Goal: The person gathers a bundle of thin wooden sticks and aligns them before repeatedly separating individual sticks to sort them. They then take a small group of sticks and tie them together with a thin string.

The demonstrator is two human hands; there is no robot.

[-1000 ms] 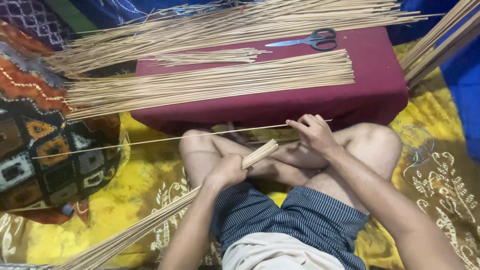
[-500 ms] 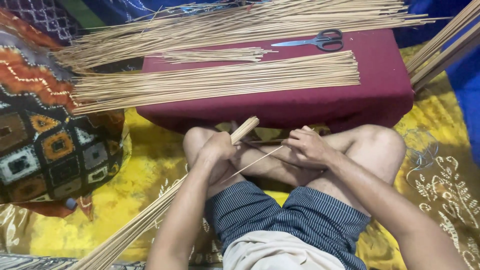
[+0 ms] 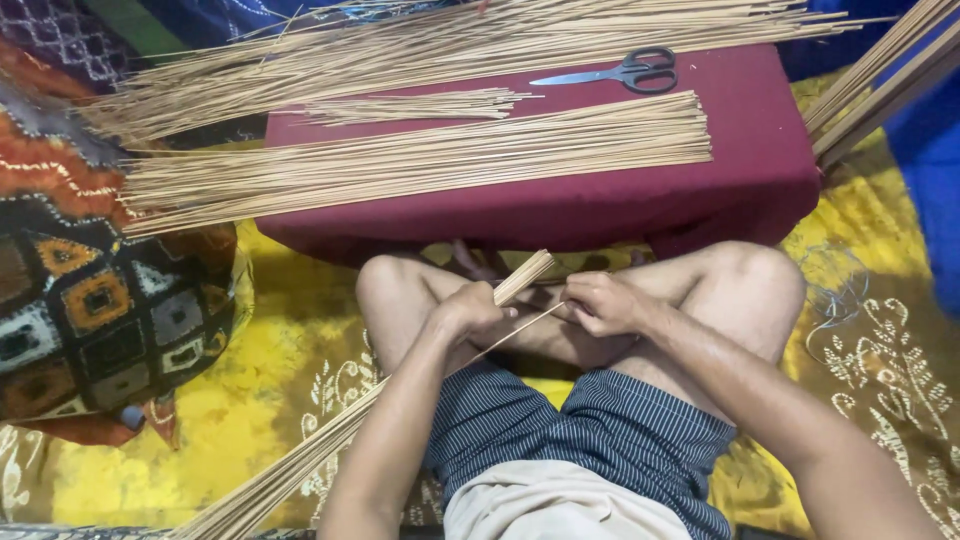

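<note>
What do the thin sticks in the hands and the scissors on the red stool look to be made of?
The sticks gripped by the left hand look like split bamboo or similar plant fibre: pale tan, matte, thin and straight. The right hand pinches a single stick. The scissors look like bright steel blades with dark, probably plastic, handles.

The bundle of sticks (image 3: 300,470) runs off the near edge; the left hand (image 3: 470,310) hides its middle.
</note>
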